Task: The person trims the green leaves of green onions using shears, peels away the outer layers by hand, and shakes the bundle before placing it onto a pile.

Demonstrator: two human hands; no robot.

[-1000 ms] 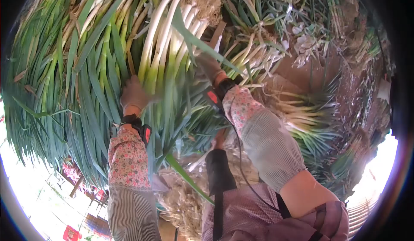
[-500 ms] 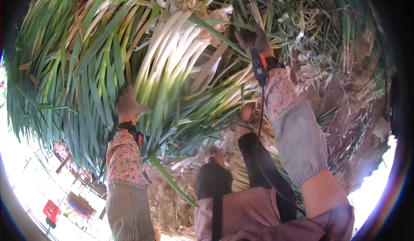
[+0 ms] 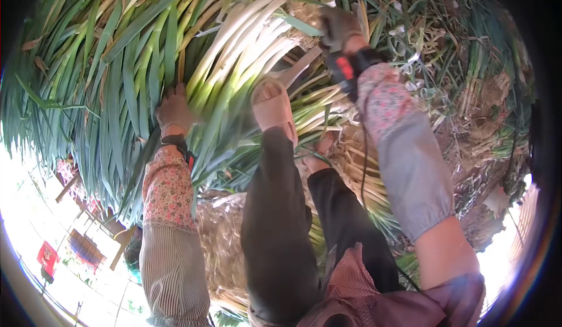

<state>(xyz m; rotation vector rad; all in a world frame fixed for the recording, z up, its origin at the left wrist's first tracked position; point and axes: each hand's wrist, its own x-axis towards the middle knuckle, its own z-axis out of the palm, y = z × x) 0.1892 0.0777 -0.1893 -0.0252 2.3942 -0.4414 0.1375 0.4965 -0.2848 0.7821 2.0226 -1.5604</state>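
Observation:
My left hand (image 3: 174, 110), in a thin glove, lies on the green leaves of a heap of long green onions (image 3: 129, 69), fingers stretched forward. Right of it runs a bunch of green onions (image 3: 237, 40) with pale stems, their roots toward the top. Beyond those stems, my right hand (image 3: 341, 27), in a darker glove, is closed near the root ends. What its fingers hold is hidden. A flat brownish strip (image 3: 303, 64) runs from near that hand toward my sandalled left foot (image 3: 272, 106), which is over the bunch.
Loose leaves and peelings (image 3: 404, 40) litter the ground at right, with more onions (image 3: 503, 134) beyond. My other foot (image 3: 319, 154) stands beside pale stems. A thin cable (image 3: 365, 169) hangs from the device on my right wrist. A red object (image 3: 47, 260) shows at the far left.
My left foot has come forward and up over the onion bunch. My right hand has moved slightly up and its fingers look more curled. The left hand stays on the leaves.

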